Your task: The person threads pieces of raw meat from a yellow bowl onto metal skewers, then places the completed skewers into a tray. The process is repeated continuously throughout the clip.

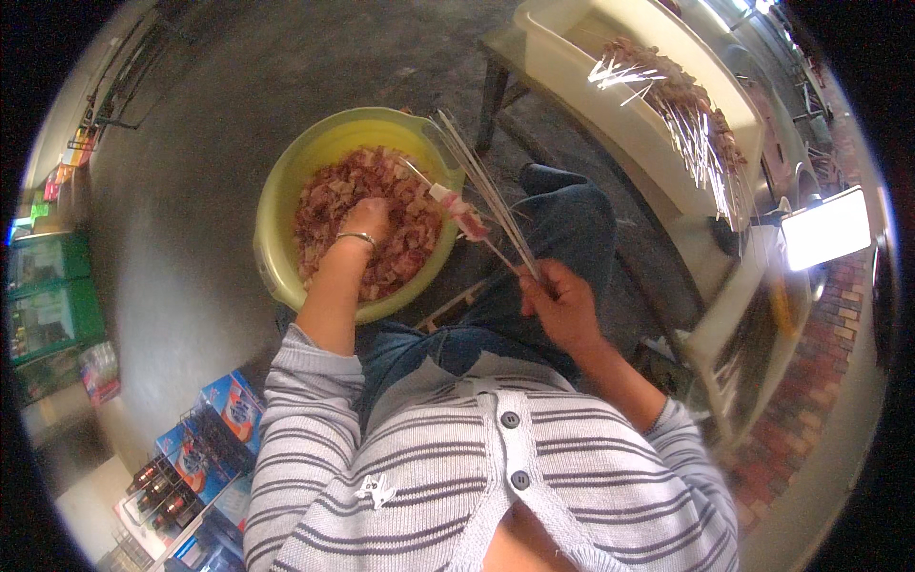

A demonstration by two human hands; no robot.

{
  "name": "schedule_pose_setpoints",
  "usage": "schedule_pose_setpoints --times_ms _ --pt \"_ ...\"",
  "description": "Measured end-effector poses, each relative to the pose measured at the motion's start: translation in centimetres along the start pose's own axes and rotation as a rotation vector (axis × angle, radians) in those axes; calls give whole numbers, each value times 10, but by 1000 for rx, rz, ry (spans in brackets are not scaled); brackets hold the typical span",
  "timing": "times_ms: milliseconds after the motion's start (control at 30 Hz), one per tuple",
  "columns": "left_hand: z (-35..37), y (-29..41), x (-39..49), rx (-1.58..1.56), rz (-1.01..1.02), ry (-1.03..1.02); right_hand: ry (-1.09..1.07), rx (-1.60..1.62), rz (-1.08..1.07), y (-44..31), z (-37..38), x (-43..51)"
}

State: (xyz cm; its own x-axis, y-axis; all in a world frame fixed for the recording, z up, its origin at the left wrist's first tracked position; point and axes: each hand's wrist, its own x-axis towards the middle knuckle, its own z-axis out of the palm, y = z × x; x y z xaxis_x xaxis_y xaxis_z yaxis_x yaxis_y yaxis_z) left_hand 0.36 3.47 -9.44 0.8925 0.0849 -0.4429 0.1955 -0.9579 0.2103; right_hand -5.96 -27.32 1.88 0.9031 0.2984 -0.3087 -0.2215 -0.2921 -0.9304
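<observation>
Raw meat pieces [411, 257] lie in a yellow plastic basin [266, 239] in front of me. My left hand [368, 218], with a bracelet at the wrist, is down in the meat; its fingers are hidden among the pieces. To the right of the basin, my right hand [565, 304] grips a bundle of thin metal skewers [493, 189] by their lower ends. One skewer slants away from the bundle and carries a few threaded chunks of meat [465, 214]. Its bare tip extends over the basin's contents.
A cream plastic tub [550, 43] at upper right holds many loaded skewers [668, 89]. Below it shows a dark table leg [493, 104]. A bright screen [826, 229] stands at far right. Blue cartons [232, 407] and a rack of bottles [164, 493] are at lower left.
</observation>
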Motion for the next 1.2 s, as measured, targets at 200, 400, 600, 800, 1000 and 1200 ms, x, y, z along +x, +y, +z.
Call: schedule_pose_setpoints --times_ms 200,400,600,800,1000,1200 --pt "-16 -5 -16 -48 121 97 -17 10 -34 2 -2 -4" --pt "-33 2 -46 -1529 -14 -16 -66 -115 -21 1 3 -2" --pt "-49 26 -60 -2019 41 -13 -101 -179 -18 1 7 -4" --pt "-56 38 -62 -2087 97 148 -97 -197 -26 2 9 -6" --pt "-56 41 -59 -2042 79 234 -81 -212 -69 -2 7 -8" --pt "-61 50 -64 -1966 65 261 -29 -186 -44 -2 12 -6"
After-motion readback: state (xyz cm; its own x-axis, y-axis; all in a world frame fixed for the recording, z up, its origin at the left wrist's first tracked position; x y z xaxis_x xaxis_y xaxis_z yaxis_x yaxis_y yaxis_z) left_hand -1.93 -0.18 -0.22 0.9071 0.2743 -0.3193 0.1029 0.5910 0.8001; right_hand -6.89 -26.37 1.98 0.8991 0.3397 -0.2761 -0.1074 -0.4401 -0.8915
